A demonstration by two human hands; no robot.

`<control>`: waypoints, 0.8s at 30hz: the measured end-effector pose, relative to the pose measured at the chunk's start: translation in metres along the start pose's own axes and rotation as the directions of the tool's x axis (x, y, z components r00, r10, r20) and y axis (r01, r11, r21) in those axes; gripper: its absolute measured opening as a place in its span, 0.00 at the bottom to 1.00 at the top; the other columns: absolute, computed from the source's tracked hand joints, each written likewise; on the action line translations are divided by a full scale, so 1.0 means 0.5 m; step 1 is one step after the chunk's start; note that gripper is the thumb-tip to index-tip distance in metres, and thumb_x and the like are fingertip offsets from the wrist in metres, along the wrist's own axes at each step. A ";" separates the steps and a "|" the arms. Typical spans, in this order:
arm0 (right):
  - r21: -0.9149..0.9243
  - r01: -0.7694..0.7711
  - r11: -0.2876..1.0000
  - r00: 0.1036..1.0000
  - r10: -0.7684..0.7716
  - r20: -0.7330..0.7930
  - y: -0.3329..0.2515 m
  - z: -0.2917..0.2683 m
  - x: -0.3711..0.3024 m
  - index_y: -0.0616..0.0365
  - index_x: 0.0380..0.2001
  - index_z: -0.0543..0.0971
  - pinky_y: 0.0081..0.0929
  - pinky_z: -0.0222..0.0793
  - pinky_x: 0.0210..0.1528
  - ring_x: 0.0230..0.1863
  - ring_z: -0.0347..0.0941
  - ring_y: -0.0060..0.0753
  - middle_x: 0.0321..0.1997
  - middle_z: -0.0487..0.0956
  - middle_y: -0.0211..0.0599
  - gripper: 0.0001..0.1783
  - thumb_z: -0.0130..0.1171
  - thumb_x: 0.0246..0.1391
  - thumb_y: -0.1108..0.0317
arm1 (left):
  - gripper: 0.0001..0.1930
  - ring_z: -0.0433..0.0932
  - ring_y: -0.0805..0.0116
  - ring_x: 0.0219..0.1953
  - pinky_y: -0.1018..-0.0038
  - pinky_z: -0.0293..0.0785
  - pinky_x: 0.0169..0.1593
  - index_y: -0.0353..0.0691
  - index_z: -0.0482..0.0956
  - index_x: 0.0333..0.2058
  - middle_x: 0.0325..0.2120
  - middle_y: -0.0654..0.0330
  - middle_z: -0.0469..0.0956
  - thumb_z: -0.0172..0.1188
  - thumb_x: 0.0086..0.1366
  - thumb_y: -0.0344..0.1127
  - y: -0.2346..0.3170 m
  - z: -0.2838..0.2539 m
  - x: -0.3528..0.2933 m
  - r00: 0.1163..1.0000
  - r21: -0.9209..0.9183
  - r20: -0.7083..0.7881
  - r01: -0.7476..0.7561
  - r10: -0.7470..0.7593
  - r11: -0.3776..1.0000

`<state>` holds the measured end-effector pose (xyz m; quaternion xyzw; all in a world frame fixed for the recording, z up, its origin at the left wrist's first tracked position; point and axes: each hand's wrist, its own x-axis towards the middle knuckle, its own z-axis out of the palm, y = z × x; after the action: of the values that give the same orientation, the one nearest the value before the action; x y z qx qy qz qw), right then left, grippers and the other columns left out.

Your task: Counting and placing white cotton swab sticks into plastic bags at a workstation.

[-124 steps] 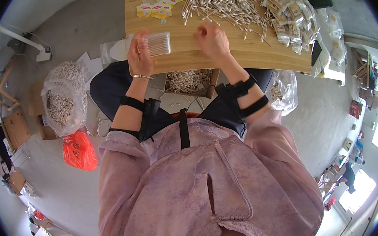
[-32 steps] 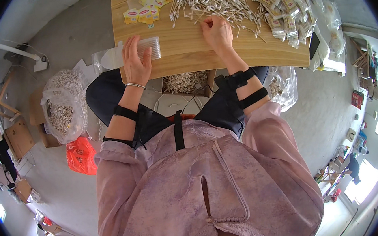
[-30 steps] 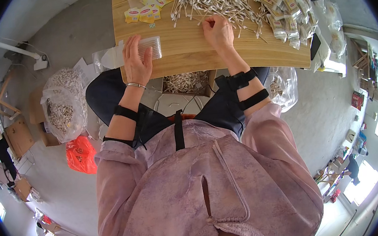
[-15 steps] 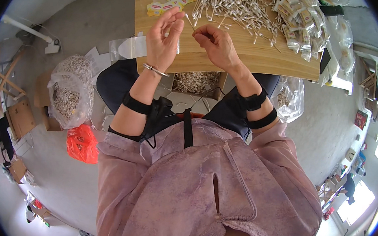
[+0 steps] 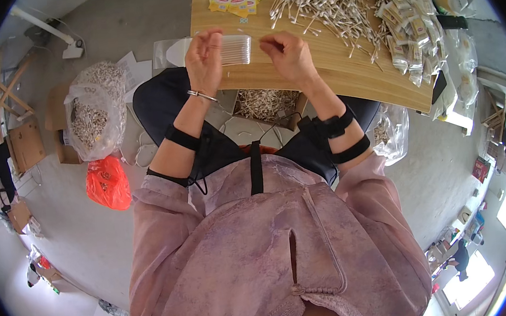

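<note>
My left hand (image 5: 205, 63) is over the near left part of the wooden table, its fingers bent toward the thumb; what they hold, if anything, is hidden. Behind it lies a clear plastic bag (image 5: 163, 52) with a white flap, reaching past the table's left edge. Cotton swabs (image 5: 236, 50) lie side by side in a neat row in the bag, to the right of that hand. My right hand (image 5: 290, 57) hovers a short way to the right of the row, thumb and fingers pinched together. No swab shows between its fingertips.
A heap of loose cotton swabs (image 5: 327, 4) covers the table's far middle. Filled packets (image 5: 412, 33) pile up at its right. Yellow labels (image 5: 239, 4) lie at the far left. Below the table is a box of swabs (image 5: 267, 105); bulging plastic bags (image 5: 95, 111) stand on the floor.
Both hands have come down and nearer to the table's front, and my left hand's fingers have bent in. The single swab seen between the hands no longer shows. The row of swabs is now uncovered.
</note>
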<state>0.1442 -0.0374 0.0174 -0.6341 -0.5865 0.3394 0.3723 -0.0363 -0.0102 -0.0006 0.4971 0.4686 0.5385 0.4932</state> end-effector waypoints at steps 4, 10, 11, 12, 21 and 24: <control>-0.294 0.049 0.955 0.998 -0.055 -0.013 0.021 0.020 0.061 0.53 0.32 0.83 0.37 0.71 0.41 0.38 0.74 0.45 0.33 0.78 0.37 0.08 0.60 0.49 0.64 | 0.21 0.71 0.67 0.53 0.75 0.65 0.56 0.30 0.68 0.52 0.49 0.52 0.73 0.45 0.71 0.44 -0.036 -0.022 0.007 0.996 0.042 -0.074 -0.052 0.055 0.998; -0.388 0.211 0.897 0.977 -0.198 0.075 0.034 0.068 0.085 0.49 0.32 0.83 0.35 0.69 0.47 0.45 0.70 0.40 0.34 0.77 0.33 0.07 0.60 0.49 0.64 | 0.28 0.64 0.59 0.60 0.70 0.58 0.62 0.30 0.61 0.58 0.56 0.48 0.66 0.38 0.72 0.50 -0.058 -0.015 -0.004 0.996 0.065 0.014 -0.088 0.087 0.994; -0.387 0.211 0.898 0.978 -0.194 0.081 0.036 0.072 0.083 0.49 0.32 0.83 0.35 0.69 0.47 0.45 0.70 0.40 0.34 0.77 0.33 0.07 0.60 0.49 0.64 | 0.28 0.64 0.59 0.60 0.70 0.58 0.62 0.30 0.61 0.58 0.56 0.48 0.66 0.38 0.72 0.50 -0.058 -0.012 -0.005 0.997 0.066 0.010 -0.082 0.081 0.994; -0.388 0.258 0.885 0.966 -0.248 0.074 0.040 0.075 0.078 0.48 0.32 0.83 0.35 0.68 0.47 0.45 0.70 0.41 0.35 0.76 0.32 0.07 0.60 0.48 0.64 | 0.28 0.64 0.59 0.60 0.70 0.58 0.62 0.30 0.61 0.59 0.56 0.48 0.66 0.38 0.72 0.49 -0.057 -0.009 -0.007 0.996 0.054 0.006 -0.091 0.091 0.994; -0.432 0.281 0.857 0.943 -0.329 -0.039 0.026 0.107 0.040 0.45 0.32 0.83 0.41 0.62 0.47 0.46 0.65 0.43 0.39 0.73 0.30 0.08 0.59 0.47 0.68 | 0.28 0.66 0.61 0.58 0.71 0.59 0.61 0.31 0.62 0.58 0.55 0.49 0.67 0.37 0.72 0.50 -0.070 -0.008 -0.010 0.984 0.042 0.013 -0.176 0.176 0.983; -0.346 0.271 0.898 0.937 -0.328 -0.118 0.039 0.113 0.033 0.49 0.36 0.81 0.41 0.61 0.50 0.50 0.64 0.44 0.43 0.73 0.34 0.09 0.57 0.51 0.68 | 0.29 0.67 0.63 0.56 0.72 0.60 0.59 0.32 0.64 0.58 0.54 0.50 0.69 0.37 0.72 0.52 -0.071 -0.003 -0.008 0.987 0.038 0.011 -0.163 0.163 0.986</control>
<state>0.1060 -0.0174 -0.0273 -0.6156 -0.6905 0.1201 0.3603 -0.0356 -0.0117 -0.0363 0.5454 0.4348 0.5659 0.4397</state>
